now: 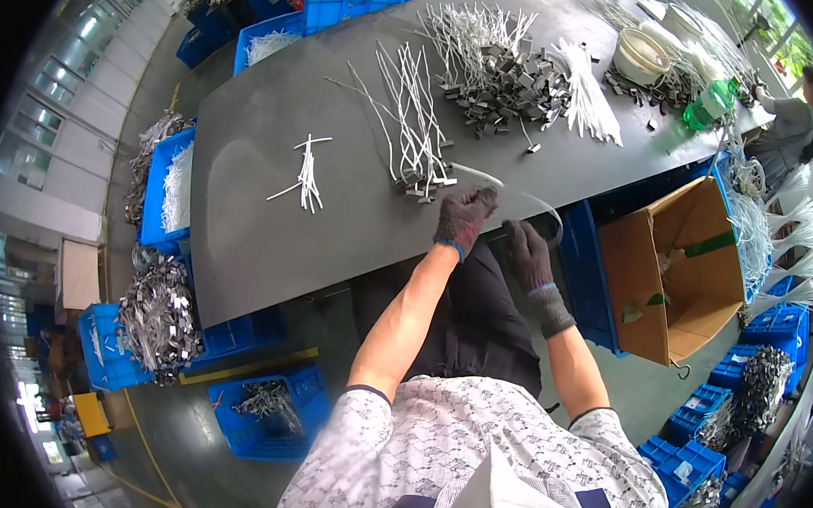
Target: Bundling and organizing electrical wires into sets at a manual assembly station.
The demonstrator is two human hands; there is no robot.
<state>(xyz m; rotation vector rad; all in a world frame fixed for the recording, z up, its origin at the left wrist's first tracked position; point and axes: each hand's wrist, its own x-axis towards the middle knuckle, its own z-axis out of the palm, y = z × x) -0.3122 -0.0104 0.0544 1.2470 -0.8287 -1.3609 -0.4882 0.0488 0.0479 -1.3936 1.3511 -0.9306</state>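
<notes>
My left hand (465, 218), in a dark knit glove, is closed at the table's near edge, beside a small bundle of white strips with dark end blocks (421, 176). What its fingers pinch is too small to tell. To its right my right hand (529, 255), gloved too, is closed on a thin translucent white strip (547, 207). This strip bows up from the right hand and arches leftward past the left fist. Several short white strips (308, 181) lie crossed further left on the dark table (249, 235).
A big heap of dark-ended strips (510, 88) covers the far table, near a white tub (640, 57) and a green bottle (711, 105). An open cardboard box (675, 270) stands to the right. Blue crates (269, 446) stand around the table. Another person (791, 124) is at far right.
</notes>
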